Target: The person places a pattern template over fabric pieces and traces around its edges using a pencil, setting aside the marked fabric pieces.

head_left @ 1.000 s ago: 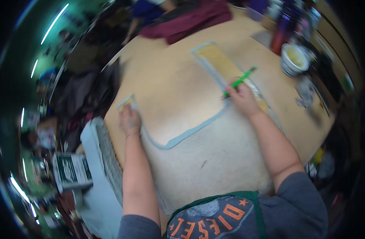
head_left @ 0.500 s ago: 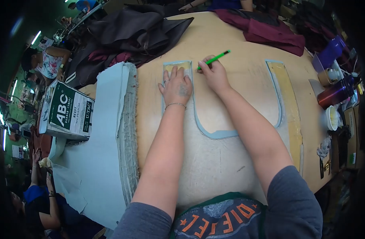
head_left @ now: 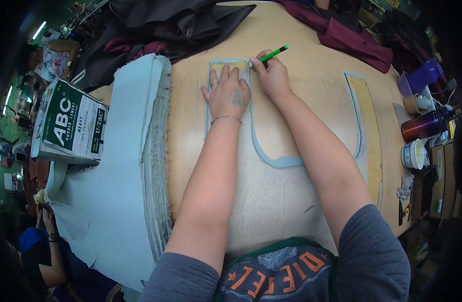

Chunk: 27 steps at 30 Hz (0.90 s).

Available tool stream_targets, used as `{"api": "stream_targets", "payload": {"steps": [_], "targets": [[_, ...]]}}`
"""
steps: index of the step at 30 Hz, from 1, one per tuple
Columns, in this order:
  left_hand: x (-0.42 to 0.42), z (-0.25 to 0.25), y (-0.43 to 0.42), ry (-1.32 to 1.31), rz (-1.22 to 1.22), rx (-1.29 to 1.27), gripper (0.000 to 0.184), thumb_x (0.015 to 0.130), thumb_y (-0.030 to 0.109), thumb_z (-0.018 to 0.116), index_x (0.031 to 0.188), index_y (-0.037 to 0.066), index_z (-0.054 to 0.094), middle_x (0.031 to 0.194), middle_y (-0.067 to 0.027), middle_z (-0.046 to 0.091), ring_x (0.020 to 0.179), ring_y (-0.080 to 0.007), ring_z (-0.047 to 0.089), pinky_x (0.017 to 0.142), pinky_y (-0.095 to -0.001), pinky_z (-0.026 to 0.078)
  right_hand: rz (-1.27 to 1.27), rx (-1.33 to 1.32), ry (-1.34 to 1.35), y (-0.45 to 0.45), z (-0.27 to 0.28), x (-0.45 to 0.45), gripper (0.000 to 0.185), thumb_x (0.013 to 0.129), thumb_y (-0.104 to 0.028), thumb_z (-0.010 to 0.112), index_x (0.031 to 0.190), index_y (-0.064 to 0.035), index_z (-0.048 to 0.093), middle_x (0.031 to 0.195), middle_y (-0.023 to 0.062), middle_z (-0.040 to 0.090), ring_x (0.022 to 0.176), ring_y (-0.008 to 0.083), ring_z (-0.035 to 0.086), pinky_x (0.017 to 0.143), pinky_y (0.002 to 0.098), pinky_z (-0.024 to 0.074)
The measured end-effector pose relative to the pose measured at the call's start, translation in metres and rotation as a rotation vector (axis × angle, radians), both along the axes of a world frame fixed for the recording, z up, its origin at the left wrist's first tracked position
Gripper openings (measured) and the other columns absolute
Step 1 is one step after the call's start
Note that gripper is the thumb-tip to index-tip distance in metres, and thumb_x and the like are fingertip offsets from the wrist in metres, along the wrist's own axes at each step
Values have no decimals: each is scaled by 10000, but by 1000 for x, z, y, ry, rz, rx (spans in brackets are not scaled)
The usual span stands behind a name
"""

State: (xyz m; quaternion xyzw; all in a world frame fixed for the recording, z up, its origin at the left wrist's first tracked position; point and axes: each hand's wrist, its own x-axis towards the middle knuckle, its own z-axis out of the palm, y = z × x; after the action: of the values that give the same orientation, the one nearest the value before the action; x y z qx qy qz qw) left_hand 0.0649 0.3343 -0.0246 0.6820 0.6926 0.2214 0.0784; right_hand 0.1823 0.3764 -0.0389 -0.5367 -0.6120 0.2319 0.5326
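Here's the left hand (head_left: 230, 96), spread flat on the left arm of the grey template (head_left: 264, 201), fingers just short of its far end, gripping nothing. Just to its right, apart from it, the right hand (head_left: 274, 79) is closed around a green pencil (head_left: 274, 53), the tip down at that arm's far right corner; whether it touches, I can't tell. The template lies on the table (head_left: 311, 90) at the near middle, its two arms pointing far, with a pale blue border (head_left: 281, 161) showing around the curve between them. Over on the left, a thick blue stack (head_left: 122, 186), with the ABC tin (head_left: 70, 123) at its left side. Dark cloth (head_left: 190, 25) lies far left, maroon cloth (head_left: 352, 43) far right, and down the right edge, a bottle (head_left: 420, 127) and a white tub (head_left: 414, 154).
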Motion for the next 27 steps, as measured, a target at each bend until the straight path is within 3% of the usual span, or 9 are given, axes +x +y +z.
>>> {"api": "stream_targets", "payload": {"steps": [5, 7, 10, 18, 23, 27], "targets": [[-1, 3, -1, -63, -10, -10, 381, 825, 258, 429, 1185, 161, 510, 1356, -18, 361, 1287, -285, 242, 1014, -572, 151, 113, -114, -262, -111, 34, -8, 176, 793, -180, 605, 851, -34, 527, 740, 148, 580, 688, 336, 567, 625, 376, 453], [0, 0, 0, -55, -7, 13, 385, 820, 259, 428, 1183, 164, 513, 1351, -20, 371, 1284, -284, 249, 1013, -572, 153, 208, 20, -242, -150, 28, -8, 154, 783, -149, 612, 825, -44, 508, 762, 128, 563, 705, 319, 557, 626, 376, 449], [0, -2, 0, -38, -4, 21, 387, 817, 265, 432, 1183, 170, 514, 1347, -17, 378, 1281, -283, 258, 1011, -573, 157, 319, 4, -253, -192, 34, 3, 143, 776, -123, 612, 808, -51, 492, 783, 114, 555, 731, 299, 551, 642, 363, 447], [0, -2, 3, 28, -2, -18, 401, 821, 296, 445, 1202, 183, 500, 1358, 8, 366, 1280, -272, 266, 1008, -567, 167, 143, -228, -394, -234, 53, 93, 109, 790, -142, 603, 815, -59, 538, 761, 88, 556, 824, 264, 516, 704, 343, 432], [2, 2, 2, 29, 13, -55, 408, 830, 306, 445, 1221, 195, 484, 1362, 19, 360, 1285, -262, 261, 1003, -562, 171, 61, -449, -44, -244, 48, 189, 117, 862, -156, 541, 846, -46, 503, 783, 37, 569, 781, 136, 551, 755, 289, 424], [3, 3, 2, 57, 14, -55, 408, 834, 313, 440, 1224, 199, 484, 1364, 21, 358, 1285, -258, 261, 1005, -558, 165, 137, -601, 3, -211, 59, 243, 108, 863, -148, 542, 851, -55, 488, 791, 21, 567, 777, 107, 550, 733, 257, 431]]}}
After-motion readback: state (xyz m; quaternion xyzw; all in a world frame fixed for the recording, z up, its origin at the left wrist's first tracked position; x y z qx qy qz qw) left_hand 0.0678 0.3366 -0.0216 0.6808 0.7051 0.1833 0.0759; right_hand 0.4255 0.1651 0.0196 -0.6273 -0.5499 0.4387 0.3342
